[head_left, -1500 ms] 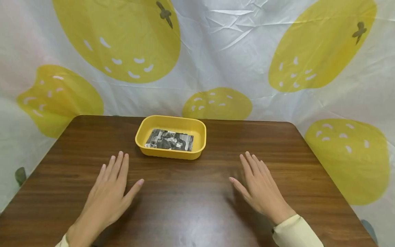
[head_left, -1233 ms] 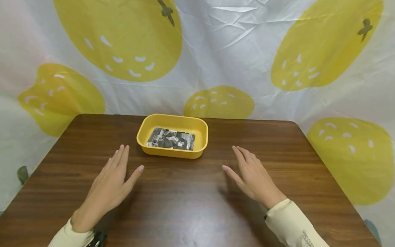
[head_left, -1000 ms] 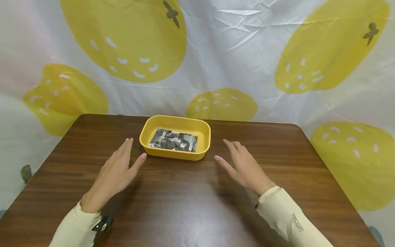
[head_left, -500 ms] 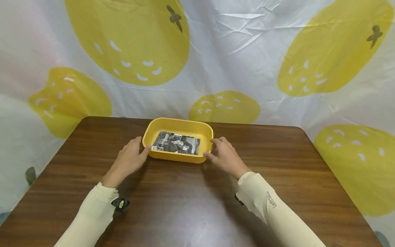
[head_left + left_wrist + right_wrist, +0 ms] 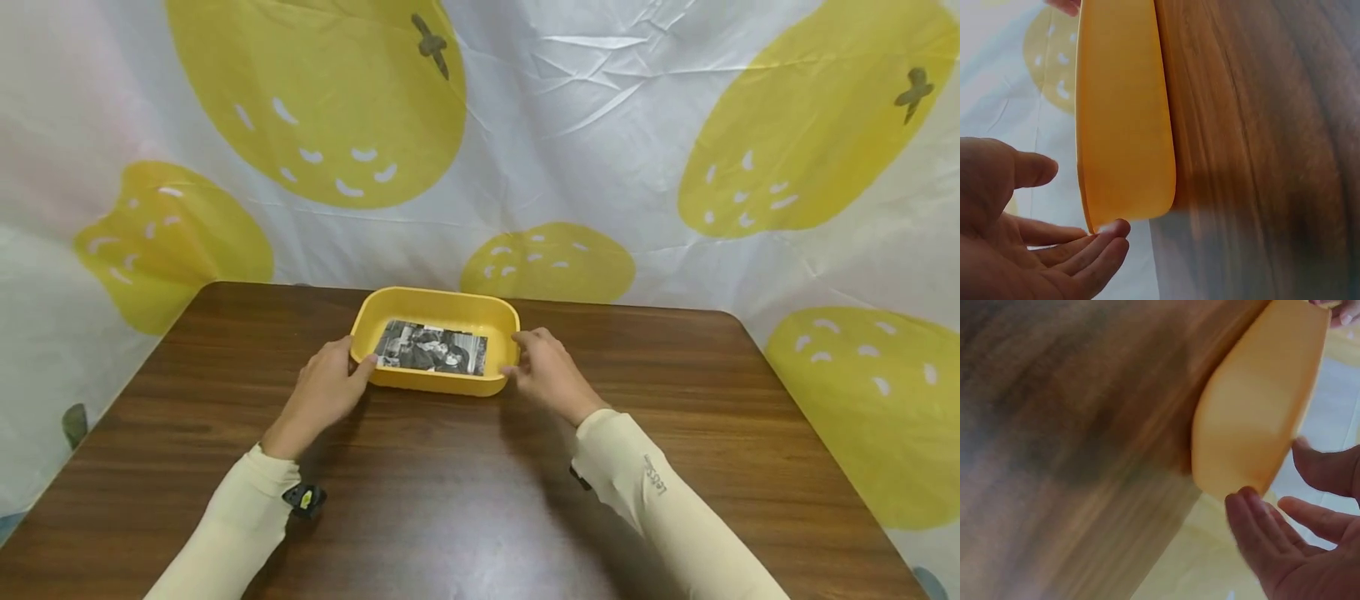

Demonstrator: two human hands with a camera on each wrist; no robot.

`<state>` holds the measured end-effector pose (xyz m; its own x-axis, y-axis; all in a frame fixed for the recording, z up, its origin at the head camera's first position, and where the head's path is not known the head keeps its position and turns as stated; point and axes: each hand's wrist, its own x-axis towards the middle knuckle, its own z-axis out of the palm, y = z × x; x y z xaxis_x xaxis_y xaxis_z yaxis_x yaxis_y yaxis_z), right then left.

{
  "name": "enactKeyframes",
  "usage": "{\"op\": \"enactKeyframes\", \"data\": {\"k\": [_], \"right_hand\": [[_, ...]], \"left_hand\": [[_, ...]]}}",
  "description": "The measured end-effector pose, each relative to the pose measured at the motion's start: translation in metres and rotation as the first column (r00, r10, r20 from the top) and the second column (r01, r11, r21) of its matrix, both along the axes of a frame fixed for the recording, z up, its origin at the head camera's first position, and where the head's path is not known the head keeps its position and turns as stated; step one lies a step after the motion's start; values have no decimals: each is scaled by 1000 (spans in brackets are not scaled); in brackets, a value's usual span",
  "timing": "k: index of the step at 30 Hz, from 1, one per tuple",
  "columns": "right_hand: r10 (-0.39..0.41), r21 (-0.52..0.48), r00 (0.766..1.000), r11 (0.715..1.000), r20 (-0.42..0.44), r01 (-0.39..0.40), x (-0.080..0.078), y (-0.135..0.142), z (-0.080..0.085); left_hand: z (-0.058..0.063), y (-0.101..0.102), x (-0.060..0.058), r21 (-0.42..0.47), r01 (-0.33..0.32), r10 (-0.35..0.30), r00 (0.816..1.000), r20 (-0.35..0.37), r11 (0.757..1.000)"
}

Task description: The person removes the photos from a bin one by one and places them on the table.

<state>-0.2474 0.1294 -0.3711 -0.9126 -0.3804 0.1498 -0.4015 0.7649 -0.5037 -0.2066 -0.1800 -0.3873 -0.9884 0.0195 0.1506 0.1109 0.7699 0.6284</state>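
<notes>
A yellow plastic basin (image 5: 435,382) stands near the back of the brown wooden table (image 5: 450,492). Flat inside it lies a black-and-white printed picture (image 5: 431,348). My left hand (image 5: 322,390) holds the basin's left end, fingers against the outside and thumb over the front corner of the rim. At the opposite end my right hand (image 5: 553,377) grips likewise; the right wrist view shows its thumb (image 5: 1319,465) at the rim and its fingers (image 5: 1257,528) against the outer end wall. The basin's side wall (image 5: 1125,112) fills much of the left wrist view.
Behind the table hangs a white cloth (image 5: 540,158) printed with large yellow fruit. The back table edge (image 5: 637,308) runs close behind the basin. Black wristbands (image 5: 303,500) show under the pale sleeves (image 5: 225,525).
Both hands have come forward and inward from beside the basin, with straight fingers before, and have taken hold of its two ends. The basin looks nearly unmoved on the table.
</notes>
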Motion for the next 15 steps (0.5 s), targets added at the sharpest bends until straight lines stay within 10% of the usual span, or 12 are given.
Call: {"op": "enactKeyframes", "data": {"k": [15], "right_hand": [[100,171,992,979,83,-113,-50,-50,11]], "left_hand": [[-2,-5,-29,-27,-105,107,990,95,994]]}}
